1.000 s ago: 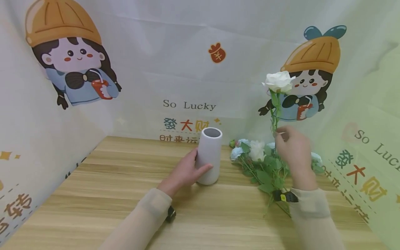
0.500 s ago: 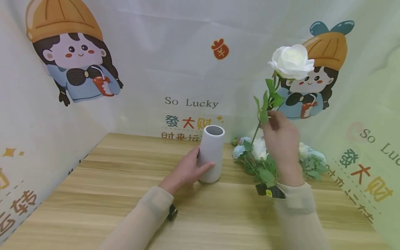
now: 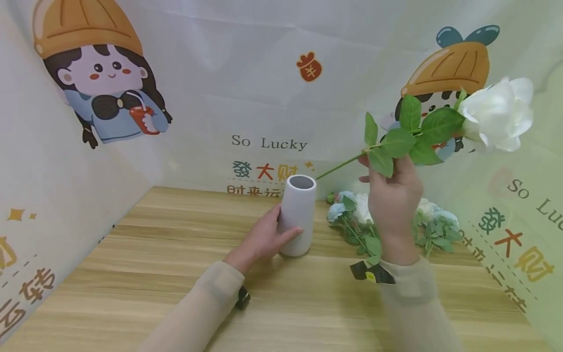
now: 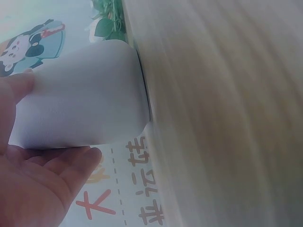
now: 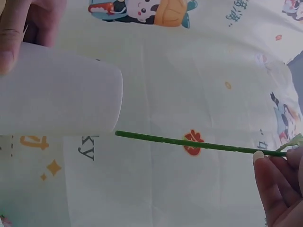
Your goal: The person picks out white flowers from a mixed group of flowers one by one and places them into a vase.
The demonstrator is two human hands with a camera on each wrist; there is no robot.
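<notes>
A white vase (image 3: 297, 217) stands upright on the wooden table, its round mouth facing up. My left hand (image 3: 261, 239) grips it from the left side, thumb across the front; in the left wrist view the fingers curl round the vase (image 4: 85, 94). My right hand (image 3: 393, 205) pinches the green stem of a white rose (image 3: 499, 115) just below its leaves. The rose is tilted, bloom to the upper right, stem pointing down left. In the right wrist view the stem (image 5: 189, 142) reaches the edge of the vase's mouth.
On the table (image 3: 176, 274), behind my right hand, lies a bunch of pale blue and white flowers (image 3: 338, 212) with green leaves, partly hidden by the hand and wrist. A printed cloth backdrop (image 3: 220, 73) rises behind and at both sides.
The rose has gone from upright to strongly tilted, bloom swung right and closer, stem end brought left to the vase's mouth. My left hand keeps holding the vase in place.
</notes>
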